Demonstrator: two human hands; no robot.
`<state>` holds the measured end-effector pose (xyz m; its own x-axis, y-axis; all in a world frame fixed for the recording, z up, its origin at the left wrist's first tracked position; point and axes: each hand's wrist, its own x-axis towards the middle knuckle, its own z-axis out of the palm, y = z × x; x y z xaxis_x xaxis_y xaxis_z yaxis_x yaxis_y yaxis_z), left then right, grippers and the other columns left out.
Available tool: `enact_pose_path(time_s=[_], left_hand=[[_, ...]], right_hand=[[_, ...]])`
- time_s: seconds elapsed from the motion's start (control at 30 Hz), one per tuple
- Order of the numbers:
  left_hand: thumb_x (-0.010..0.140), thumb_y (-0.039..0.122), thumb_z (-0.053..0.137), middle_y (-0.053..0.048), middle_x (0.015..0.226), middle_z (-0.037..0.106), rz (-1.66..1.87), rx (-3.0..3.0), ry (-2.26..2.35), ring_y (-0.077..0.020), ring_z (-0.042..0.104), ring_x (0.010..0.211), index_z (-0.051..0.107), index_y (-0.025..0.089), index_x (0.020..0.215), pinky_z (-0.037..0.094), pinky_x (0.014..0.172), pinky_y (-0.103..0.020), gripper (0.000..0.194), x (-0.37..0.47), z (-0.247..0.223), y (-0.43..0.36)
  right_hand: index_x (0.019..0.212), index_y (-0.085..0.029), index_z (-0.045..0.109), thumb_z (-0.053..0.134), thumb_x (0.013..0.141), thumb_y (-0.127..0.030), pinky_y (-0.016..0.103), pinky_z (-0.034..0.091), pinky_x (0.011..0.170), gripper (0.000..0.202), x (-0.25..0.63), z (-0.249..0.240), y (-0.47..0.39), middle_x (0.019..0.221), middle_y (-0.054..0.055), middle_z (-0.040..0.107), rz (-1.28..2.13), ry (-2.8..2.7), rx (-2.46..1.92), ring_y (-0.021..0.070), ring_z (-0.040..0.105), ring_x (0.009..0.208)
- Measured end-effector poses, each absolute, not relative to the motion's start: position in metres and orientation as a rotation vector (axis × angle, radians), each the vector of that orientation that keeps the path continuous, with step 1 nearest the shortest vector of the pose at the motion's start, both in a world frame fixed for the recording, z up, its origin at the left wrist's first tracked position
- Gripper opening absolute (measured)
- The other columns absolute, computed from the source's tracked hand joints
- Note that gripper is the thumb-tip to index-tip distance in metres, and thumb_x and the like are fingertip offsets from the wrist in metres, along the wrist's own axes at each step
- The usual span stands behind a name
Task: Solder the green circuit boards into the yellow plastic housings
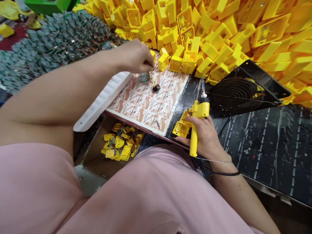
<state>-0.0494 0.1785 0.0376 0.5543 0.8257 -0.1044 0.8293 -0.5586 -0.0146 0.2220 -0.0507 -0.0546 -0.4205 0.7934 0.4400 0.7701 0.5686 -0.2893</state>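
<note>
My left hand (137,58) reaches over the patterned sheet, fingers pinched on thin yellowish wires (151,76). Beneath its fingertips are a small green circuit board (143,77) and a round black part (156,88); I cannot tell whether these hang or rest on the sheet. My right hand (206,135) is closed around the handle of a yellow soldering gun (201,110), metal tip pointing up and away. A yellow plastic case half (181,128) lies beside that hand's thumb and fingers, partly covered by them.
Yellow cases (216,35) are heaped across the back, and green circuit boards (56,39) at the left. A black fan (241,92) stands right of the soldering gun. A white foam strip (104,100) borders the sheet (146,107). Below the edge, a cardboard box (94,159) holds yellow pieces.
</note>
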Motion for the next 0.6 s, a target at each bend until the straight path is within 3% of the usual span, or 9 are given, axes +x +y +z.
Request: enact_pose_path(time_s=[0.13,0.27,0.33,0.4,0.47,0.53,0.6], left_hand=[[0.092,0.018,0.07,0.001,0.084,0.076,0.204,2.494,1.629,-0.014,0.071,0.086,0.084,0.014,0.111,0.055,0.088,-0.03,0.024,-0.056,0.087,0.147],[0.095,0.023,0.06,-0.006,0.092,0.078,0.434,2.499,1.63,-0.0227,0.074,0.098,0.082,0.003,0.115,0.055,0.097,-0.039,0.036,-0.055,0.098,0.12],[0.095,0.024,0.06,-0.006,0.094,0.08,0.301,2.623,1.473,-0.0236,0.076,0.097,0.084,0.008,0.109,0.057,0.096,-0.041,0.032,-0.047,0.08,0.104],[0.094,0.023,0.058,-0.005,0.091,0.081,-0.055,2.735,1.327,-0.0233,0.076,0.092,0.085,0.017,0.102,0.06,0.088,-0.039,0.028,-0.037,0.053,0.084],[0.097,0.027,0.056,-0.008,0.095,0.081,-0.325,2.795,1.196,-0.0274,0.077,0.096,0.082,0.019,0.115,0.06,0.083,-0.038,0.032,-0.031,0.027,0.064],[0.099,0.034,0.057,-0.01,0.108,0.081,-0.27,2.741,1.066,-0.0279,0.076,0.104,0.069,0.019,0.14,0.06,0.087,-0.037,0.045,-0.034,0.01,0.049],[0.1,0.036,0.056,-0.009,0.117,0.081,-0.001,2.615,1.1,-0.0239,0.076,0.108,0.065,0.021,0.144,0.058,0.094,-0.035,0.048,-0.047,0.005,0.043]], right_hand=[[0.134,-0.021,0.051,0.064,0.098,-0.053,0.052,0.054,0.1,0.05,0.235,-0.049,-0.044,0.111,0.011,0.073,0.092,-2.328,-1.244,0.0307,0.071,0.1],[0.135,-0.022,0.051,0.069,0.096,-0.054,0.05,0.056,0.097,0.054,0.236,-0.05,-0.041,0.114,0.011,0.073,0.125,-2.304,-1.228,0.0307,0.071,0.102],[0.137,-0.023,0.051,0.07,0.096,-0.053,0.049,0.056,0.097,0.054,0.233,-0.052,-0.044,0.114,0.011,0.072,0.156,-2.296,-1.213,0.0303,0.071,0.101],[0.137,-0.023,0.051,0.07,0.096,-0.054,0.052,0.055,0.101,0.055,0.227,-0.053,-0.047,0.112,0.01,0.072,0.187,-2.299,-1.198,0.0305,0.071,0.101],[0.138,-0.022,0.051,0.073,0.093,-0.057,0.058,0.051,0.107,0.061,0.223,-0.055,-0.05,0.114,0.012,0.073,0.209,-2.294,-1.187,0.0325,0.071,0.104],[0.14,-0.023,0.051,0.077,0.088,-0.062,0.063,0.048,0.112,0.07,0.222,-0.054,-0.053,0.122,0.014,0.072,0.234,-2.273,-1.179,0.0354,0.071,0.111],[0.14,-0.025,0.05,0.081,0.085,-0.062,0.064,0.048,0.113,0.073,0.225,-0.052,-0.056,0.13,0.015,0.071,0.256,-2.217,-1.173,0.0371,0.069,0.12]])
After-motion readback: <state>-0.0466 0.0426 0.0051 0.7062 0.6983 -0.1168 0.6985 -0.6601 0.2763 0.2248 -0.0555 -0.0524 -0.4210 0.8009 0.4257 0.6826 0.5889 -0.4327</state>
